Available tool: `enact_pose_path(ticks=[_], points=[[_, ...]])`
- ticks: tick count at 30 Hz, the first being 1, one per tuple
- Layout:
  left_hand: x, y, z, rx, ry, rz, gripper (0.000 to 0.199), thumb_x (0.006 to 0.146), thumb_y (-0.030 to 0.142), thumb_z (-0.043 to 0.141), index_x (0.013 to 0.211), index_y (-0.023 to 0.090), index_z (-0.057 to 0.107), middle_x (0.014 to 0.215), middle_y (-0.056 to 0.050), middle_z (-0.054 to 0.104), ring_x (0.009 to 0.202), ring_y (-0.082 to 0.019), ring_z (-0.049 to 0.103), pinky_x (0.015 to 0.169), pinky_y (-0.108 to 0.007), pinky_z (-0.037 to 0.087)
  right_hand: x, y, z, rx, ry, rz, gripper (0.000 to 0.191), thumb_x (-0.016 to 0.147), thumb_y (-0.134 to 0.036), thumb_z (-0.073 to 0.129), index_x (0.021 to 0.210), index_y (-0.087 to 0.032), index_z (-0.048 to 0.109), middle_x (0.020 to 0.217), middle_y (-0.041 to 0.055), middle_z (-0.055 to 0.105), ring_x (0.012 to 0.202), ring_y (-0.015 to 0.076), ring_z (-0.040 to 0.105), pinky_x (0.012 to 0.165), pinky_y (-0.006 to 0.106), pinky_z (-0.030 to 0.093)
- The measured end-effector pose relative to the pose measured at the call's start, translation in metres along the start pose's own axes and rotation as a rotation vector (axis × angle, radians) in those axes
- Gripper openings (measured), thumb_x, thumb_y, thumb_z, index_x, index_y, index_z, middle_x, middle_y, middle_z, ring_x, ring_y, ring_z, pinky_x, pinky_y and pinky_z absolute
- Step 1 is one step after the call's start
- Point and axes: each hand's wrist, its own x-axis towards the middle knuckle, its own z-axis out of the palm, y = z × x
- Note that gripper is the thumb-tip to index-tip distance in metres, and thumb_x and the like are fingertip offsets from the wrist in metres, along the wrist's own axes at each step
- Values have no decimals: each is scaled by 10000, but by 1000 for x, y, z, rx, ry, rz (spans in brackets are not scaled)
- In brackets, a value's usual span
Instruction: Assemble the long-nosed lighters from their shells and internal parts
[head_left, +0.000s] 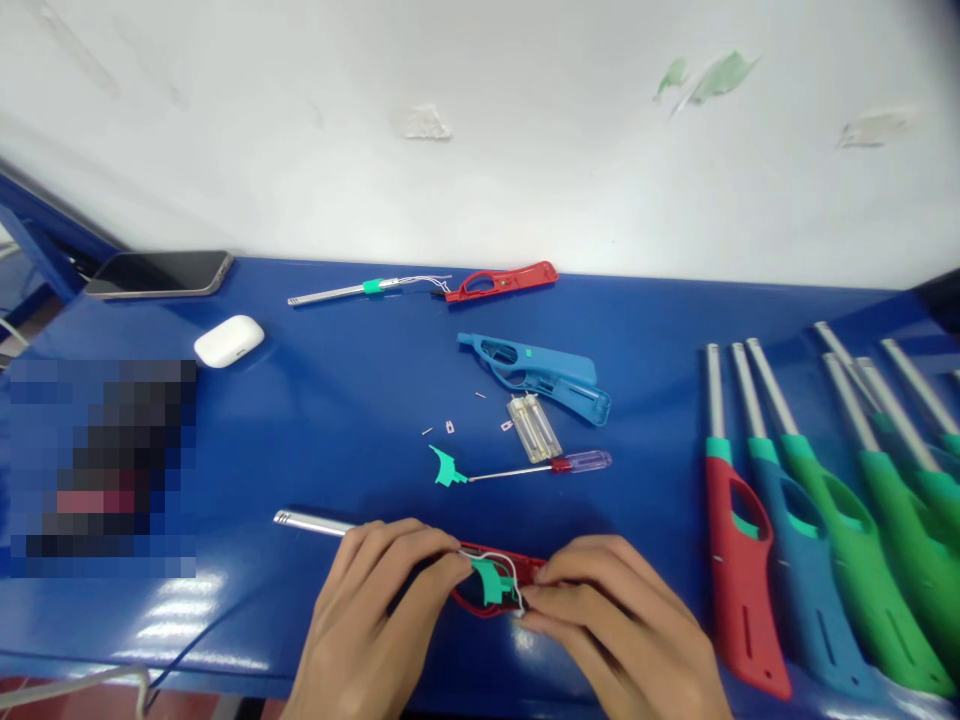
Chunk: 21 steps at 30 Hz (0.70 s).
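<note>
A red half shell of a gas lighter [471, 603] is between my two hands near the table's front edge. My left hand [386, 610] grips its front end, where a metal tube [319, 523] sticks out to the left. In the shell sits a green trigger [491, 582], with a white wire [501, 556] looping over it. My right hand [611, 615] is closed on the shell's handle end, fingertips by a small black part and the wire's end. The fingers hide most of the handle. Just beyond lie a loose green trigger [448, 468] and a screwdriver [577, 462].
Blue shell halves [536, 370], a clear fuel tank [535, 428], tiny screws and clips lie mid-table. Behind are another red shell [504, 283] and tube [330, 294]. Several whole lighters [742, 580] stand right; a white case [229, 341] and phone [161, 273] lie left.
</note>
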Motion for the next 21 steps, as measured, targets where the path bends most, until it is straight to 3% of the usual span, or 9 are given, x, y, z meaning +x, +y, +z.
enact_pose_path(ticks=[21], points=[[1, -4, 3, 60, 25, 34, 309, 1048, 58, 490, 1158, 249, 707, 1072, -46, 772, 969, -213, 700, 898, -366, 523, 9, -7, 1, -21, 58, -9, 146, 1055, -260, 659, 939, -231, 743, 859, 11, 755, 781, 161, 702, 690, 272, 626]])
